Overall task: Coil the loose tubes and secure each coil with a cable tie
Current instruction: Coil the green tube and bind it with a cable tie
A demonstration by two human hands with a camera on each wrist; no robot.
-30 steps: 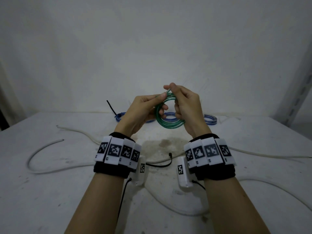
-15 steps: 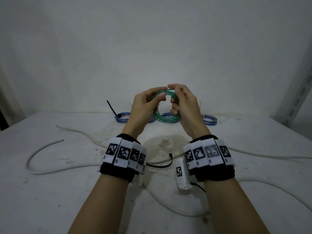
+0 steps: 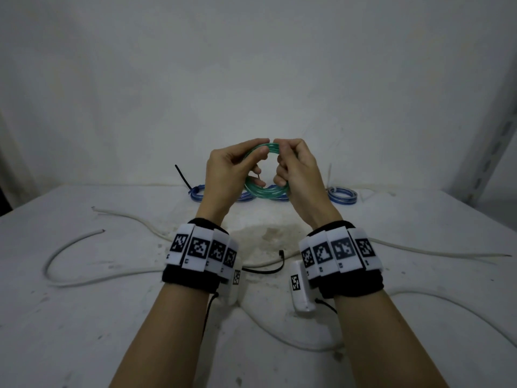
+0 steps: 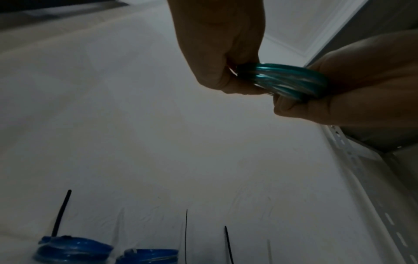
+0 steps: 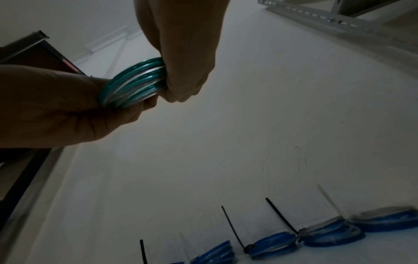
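Hands: two, the left hand (image 3: 226, 169) and the right hand (image 3: 298, 170), both raised above the table (image 3: 84, 317) with fingertips almost meeting at the top.
Green coil: one green tube coil (image 3: 265, 191), several turns of glossy translucent tubing, round, held upright between the two hands.
Left grip: fingers curled tight over the coil's upper left arc, thumb pressed against the turns; in the right wrist view the left hand (image 5: 56, 107) clamps the bundled strands (image 5: 133, 84).
Right grip: fingers curled closed on the upper right arc; in the left wrist view the right hand (image 4: 350, 85) pinches the strands (image 4: 285, 80) just beside the left hand (image 4: 226, 53).
Blue coils: four finished blue tube coils (image 5: 274, 243) counted in the right wrist view, flat on the table beyond and below the grip, along the wall.
Ties on coils: thin stiff strips standing up from the blue coils, some black (image 5: 280, 216), some pale (image 5: 330, 201).
Loose cable tie: one black cable tie (image 3: 268, 268), curved, on the table below the hands, between the wrists.
White tubes: long matte white tubes (image 3: 92, 278) winding loose over the table below and to both sides of the grip; their number cannot be told.
Table surface: white, scuffed, with a dull stain under the hands.
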